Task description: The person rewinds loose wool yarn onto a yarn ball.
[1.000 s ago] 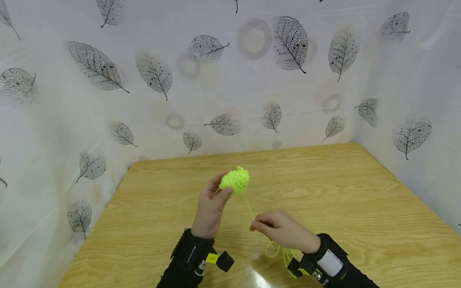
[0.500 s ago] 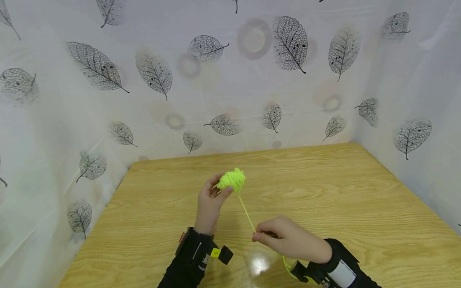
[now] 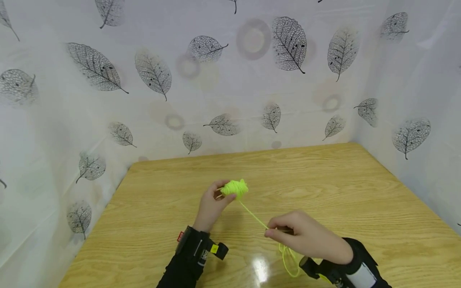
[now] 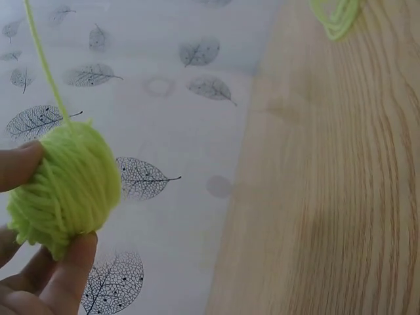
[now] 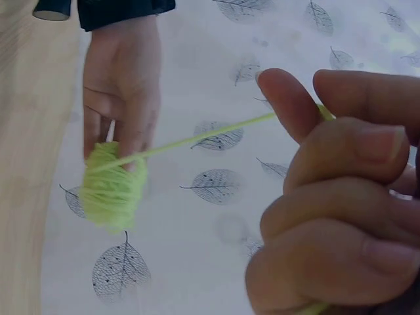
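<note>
Between the fingers of the left hand (image 3: 211, 205), the yarn ball (image 3: 235, 188) sits pinched; right hand (image 3: 306, 236) fingers pinch its straight strand (image 3: 253, 214); too hard a pull could pop the ball loose; loops (image 3: 284, 251) below right fingers could tangle.

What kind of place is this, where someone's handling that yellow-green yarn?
Probably a screened-off indoor tabletop workspace, perhaps set up for filming. A wood-grain tabletop is bordered at the back and sides by white leaf-print sheeting, and the person wears black wrist cameras.
</note>
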Action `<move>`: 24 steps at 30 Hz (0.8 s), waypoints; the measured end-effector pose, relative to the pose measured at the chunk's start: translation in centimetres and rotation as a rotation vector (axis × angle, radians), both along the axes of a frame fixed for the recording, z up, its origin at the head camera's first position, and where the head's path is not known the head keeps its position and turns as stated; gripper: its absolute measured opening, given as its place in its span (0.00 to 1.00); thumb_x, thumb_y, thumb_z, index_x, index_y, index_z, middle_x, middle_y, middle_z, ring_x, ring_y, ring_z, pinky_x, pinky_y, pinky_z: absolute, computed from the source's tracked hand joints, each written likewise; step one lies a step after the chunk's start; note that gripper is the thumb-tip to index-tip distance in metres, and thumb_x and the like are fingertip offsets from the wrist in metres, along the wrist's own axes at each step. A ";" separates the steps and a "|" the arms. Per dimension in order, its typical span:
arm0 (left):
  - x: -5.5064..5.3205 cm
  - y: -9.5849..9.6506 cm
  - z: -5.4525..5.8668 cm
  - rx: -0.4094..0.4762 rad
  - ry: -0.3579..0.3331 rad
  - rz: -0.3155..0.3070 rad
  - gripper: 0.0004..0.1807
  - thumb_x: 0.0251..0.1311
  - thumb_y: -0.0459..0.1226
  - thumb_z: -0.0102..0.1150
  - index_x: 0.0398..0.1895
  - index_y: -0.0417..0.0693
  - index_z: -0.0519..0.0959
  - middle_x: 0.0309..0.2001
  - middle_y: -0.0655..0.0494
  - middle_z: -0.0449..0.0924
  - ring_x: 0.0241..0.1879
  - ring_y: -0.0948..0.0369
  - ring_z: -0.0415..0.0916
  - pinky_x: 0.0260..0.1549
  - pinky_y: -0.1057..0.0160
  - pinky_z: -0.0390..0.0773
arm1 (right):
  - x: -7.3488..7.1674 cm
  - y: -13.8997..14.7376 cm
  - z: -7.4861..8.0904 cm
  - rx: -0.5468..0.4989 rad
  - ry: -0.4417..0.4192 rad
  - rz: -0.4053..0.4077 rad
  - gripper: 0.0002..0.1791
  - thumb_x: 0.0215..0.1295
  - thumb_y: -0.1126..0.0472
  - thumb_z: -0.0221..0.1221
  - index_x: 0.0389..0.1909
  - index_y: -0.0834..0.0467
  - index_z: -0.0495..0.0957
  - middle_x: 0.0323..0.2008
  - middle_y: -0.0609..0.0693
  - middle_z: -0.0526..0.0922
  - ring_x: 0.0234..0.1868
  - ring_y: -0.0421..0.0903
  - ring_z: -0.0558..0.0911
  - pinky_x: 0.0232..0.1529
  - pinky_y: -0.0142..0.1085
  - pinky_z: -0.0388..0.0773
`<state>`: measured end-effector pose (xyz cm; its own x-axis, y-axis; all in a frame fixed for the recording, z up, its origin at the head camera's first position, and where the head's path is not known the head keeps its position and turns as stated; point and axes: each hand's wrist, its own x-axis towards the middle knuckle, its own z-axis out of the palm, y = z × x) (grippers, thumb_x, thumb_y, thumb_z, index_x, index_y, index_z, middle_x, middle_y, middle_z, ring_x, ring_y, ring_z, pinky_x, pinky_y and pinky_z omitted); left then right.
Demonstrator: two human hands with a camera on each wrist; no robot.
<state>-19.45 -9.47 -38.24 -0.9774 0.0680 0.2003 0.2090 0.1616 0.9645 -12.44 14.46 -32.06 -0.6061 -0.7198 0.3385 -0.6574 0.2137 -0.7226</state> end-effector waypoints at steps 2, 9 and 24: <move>0.0 -0.1 -0.3 -0.046 -0.019 -0.049 0.26 0.53 0.37 0.64 0.56 0.39 0.71 0.55 0.43 0.71 0.51 0.48 0.70 0.49 0.51 0.74 | 0.0 0.4 0.2 -0.017 0.007 -0.004 0.08 0.67 0.64 0.52 0.33 0.53 0.79 0.14 0.39 0.62 0.14 0.28 0.57 0.15 0.22 0.59; 0.3 -0.1 -0.7 -0.242 -0.099 -0.385 0.26 0.54 0.42 0.63 0.56 0.45 0.73 0.53 0.51 0.73 0.47 0.53 0.72 0.42 0.55 0.77 | -0.6 1.7 0.4 -0.146 0.060 -0.042 0.11 0.62 0.74 0.53 0.32 0.55 0.79 0.13 0.45 0.64 0.11 0.37 0.59 0.11 0.25 0.58; 1.1 -0.2 0.5 0.054 -0.221 -1.023 0.25 0.58 0.31 0.57 0.57 0.26 0.65 0.48 0.53 0.74 0.40 0.63 0.74 0.38 0.69 0.77 | -2.2 2.6 0.1 -0.188 0.014 -0.461 0.08 0.67 0.66 0.52 0.32 0.60 0.79 0.13 0.44 0.60 0.13 0.40 0.59 0.13 0.36 0.61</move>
